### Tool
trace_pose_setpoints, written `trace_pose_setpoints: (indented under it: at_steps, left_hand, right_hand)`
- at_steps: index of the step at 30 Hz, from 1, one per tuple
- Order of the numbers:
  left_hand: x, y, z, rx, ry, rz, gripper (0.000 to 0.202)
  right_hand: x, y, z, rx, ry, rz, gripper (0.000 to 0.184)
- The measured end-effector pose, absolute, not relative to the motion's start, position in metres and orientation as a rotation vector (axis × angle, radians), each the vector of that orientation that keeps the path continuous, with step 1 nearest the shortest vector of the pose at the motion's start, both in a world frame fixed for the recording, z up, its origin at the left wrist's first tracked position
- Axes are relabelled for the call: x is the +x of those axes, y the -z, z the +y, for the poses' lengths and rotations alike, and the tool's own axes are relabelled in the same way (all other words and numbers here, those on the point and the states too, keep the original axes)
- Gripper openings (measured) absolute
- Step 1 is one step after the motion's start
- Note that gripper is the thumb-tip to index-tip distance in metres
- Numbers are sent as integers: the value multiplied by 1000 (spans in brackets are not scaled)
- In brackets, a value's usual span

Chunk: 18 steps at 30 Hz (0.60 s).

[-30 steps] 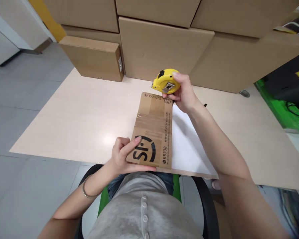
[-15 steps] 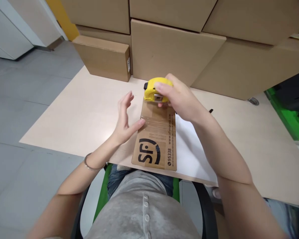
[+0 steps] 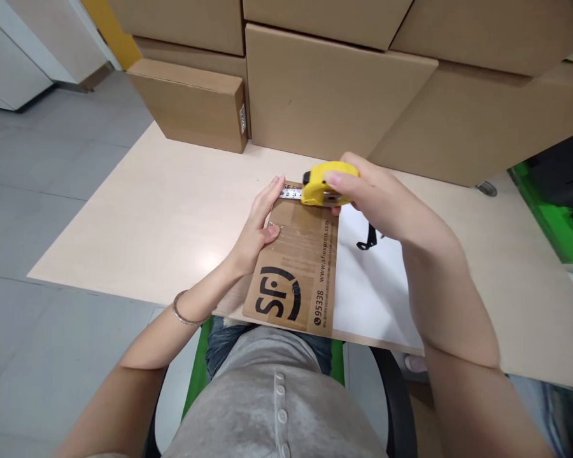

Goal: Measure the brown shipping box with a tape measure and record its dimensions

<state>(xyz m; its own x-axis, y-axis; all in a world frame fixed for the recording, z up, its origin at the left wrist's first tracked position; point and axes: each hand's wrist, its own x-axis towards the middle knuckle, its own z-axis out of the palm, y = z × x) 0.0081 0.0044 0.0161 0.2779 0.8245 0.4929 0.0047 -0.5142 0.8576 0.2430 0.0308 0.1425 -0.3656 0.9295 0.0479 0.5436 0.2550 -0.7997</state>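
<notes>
A flat brown cardboard box (image 3: 293, 273) with black SF print lies lengthwise before me at the table's front edge. My right hand (image 3: 363, 187) is closed around a yellow tape measure (image 3: 322, 181), held over the box's far end. A short length of its blade (image 3: 291, 193) is out, pointing left across the box, with digits showing. My left hand (image 3: 262, 219) grips the box's left side, thumb on top and fingers along the edge. Its fingertips meet the blade's end; whether they pinch it I cannot tell.
White paper (image 3: 370, 292) lies under and right of the box, with a black strap (image 3: 368, 238) on it. Large cartons (image 3: 334, 95) stand stacked along the back of the table (image 3: 138, 210). A smaller carton (image 3: 195, 111) stands at the back left.
My right hand moved right with the tape measure, and a bit of blade now shows. My left hand moved from hovering beside the box onto its left edge. The black strap has come into view.
</notes>
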Motion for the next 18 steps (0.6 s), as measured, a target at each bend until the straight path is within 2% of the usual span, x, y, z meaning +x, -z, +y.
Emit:
trace_pose_setpoints:
  at_steps: [10, 18]
  left_hand:
    - [2, -12, 7, 1928, -1273, 831, 76]
    - [2, -10, 7, 1901, -1279, 800, 76]
  right_hand:
    - [304, -122, 12, -1386, -1135, -1716, 37]
    - [299, -114, 12, -1318, -1194, -1674, 39]
